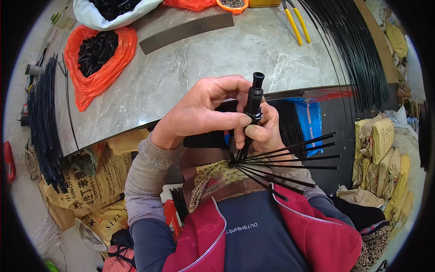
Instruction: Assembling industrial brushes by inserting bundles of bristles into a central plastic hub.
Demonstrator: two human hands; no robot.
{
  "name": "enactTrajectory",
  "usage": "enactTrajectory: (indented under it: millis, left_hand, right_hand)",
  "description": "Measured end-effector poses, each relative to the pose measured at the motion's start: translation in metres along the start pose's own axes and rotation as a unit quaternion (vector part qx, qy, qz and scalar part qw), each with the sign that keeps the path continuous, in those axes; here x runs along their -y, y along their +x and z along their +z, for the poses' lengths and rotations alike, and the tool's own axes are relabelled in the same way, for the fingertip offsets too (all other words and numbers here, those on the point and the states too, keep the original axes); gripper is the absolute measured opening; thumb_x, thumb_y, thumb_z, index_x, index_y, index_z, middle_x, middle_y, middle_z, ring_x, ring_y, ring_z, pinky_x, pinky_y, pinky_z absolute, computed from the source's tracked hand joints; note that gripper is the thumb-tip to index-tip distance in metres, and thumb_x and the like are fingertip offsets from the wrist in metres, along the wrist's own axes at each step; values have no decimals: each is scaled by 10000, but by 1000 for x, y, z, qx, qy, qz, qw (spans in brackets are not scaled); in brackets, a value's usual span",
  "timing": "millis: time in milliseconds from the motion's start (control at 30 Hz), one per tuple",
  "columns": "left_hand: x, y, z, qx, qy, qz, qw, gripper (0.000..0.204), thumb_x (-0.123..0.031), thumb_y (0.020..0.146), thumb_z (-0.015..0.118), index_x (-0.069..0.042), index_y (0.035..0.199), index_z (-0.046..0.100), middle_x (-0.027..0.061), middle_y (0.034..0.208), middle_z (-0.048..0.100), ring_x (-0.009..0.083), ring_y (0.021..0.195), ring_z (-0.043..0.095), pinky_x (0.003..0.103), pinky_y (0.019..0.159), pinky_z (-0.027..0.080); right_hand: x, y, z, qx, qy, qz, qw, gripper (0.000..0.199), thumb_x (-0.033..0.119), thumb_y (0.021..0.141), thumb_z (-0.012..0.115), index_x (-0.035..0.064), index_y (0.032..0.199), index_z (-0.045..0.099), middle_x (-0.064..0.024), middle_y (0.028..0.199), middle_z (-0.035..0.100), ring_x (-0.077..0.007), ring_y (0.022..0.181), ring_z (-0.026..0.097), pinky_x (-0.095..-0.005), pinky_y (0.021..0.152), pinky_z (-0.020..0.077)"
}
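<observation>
I pinch the black hub (253, 106) between my left hand (199, 111) and right hand (265, 131), above my lap. Several ribs (290, 158) already fan out; spare ribs (353, 45) remain on the table (181, 68).

My left hand (199, 111) and right hand (265, 129) meet at frame centre, fingers (235, 120) curled tight, forearms rising from below.

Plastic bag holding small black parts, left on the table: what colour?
Orange bag, seen in the head view.

Both hands, left hand (199, 113), right hand (265, 131), gripping black tube (253, 97), thin ribs (290, 158) apparently fanning below
</observation>
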State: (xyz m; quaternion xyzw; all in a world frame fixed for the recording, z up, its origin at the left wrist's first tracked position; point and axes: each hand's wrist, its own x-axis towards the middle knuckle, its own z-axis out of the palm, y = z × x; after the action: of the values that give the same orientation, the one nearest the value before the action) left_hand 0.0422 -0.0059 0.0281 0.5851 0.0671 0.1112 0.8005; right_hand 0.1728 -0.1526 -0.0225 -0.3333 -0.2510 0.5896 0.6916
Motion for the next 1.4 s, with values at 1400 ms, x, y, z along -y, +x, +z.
enactTrajectory:
  millis: [1400]
  left_hand:
    - [-14, -106, 40, -372, 105, 37, 922, 456, 51, 808, 739, 112, 1231, 580, 203, 1155, 664, 234, 1062, 666, 303, 937, 527]
  right_hand:
    - [-26, 31, 39, 161, 37, 176, 970, 296, 70, 801, 815, -7, 1041, 657, -2, 920, 671, -55, 795, 616, -203, 736, 515]
